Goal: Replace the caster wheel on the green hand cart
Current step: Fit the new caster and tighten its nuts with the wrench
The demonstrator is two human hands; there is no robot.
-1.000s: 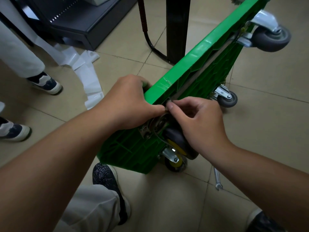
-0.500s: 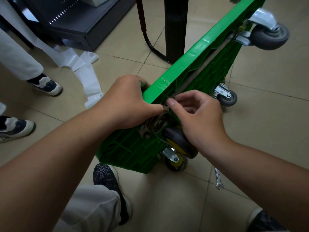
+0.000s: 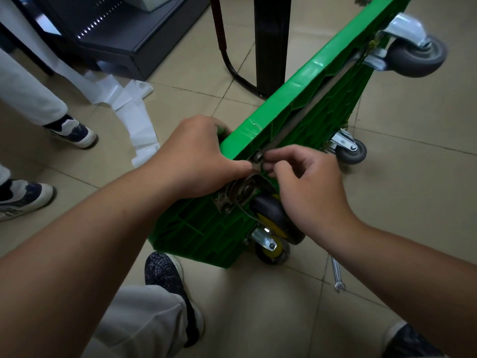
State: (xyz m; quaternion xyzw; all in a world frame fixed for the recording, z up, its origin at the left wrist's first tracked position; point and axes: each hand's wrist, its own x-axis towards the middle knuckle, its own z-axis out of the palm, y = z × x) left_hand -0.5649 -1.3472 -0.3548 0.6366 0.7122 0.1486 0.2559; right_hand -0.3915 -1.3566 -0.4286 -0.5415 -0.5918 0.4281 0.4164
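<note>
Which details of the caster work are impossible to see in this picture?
Head view only.
The caster mounting plate: mostly covered by the left hand and right hand.
How deep the bolt sits: hidden by the right fingers pinching it.
Left fingertips: behind the cart edge.
The cart's far end: cut off by the top edge.
The wrench size marking: too small.

Green cart (image 3: 296, 99), grey wheels (image 3: 413, 58), yellow-hubbed black caster (image 3: 273, 218), beige floor tiles (image 3: 413, 202), white paper strip (image 3: 134, 117)

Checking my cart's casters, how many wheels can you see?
4: large grey wheel top right, small grey wheel mid-right, black wheel under the right hand, yellow-hubbed wheel below it.
</note>
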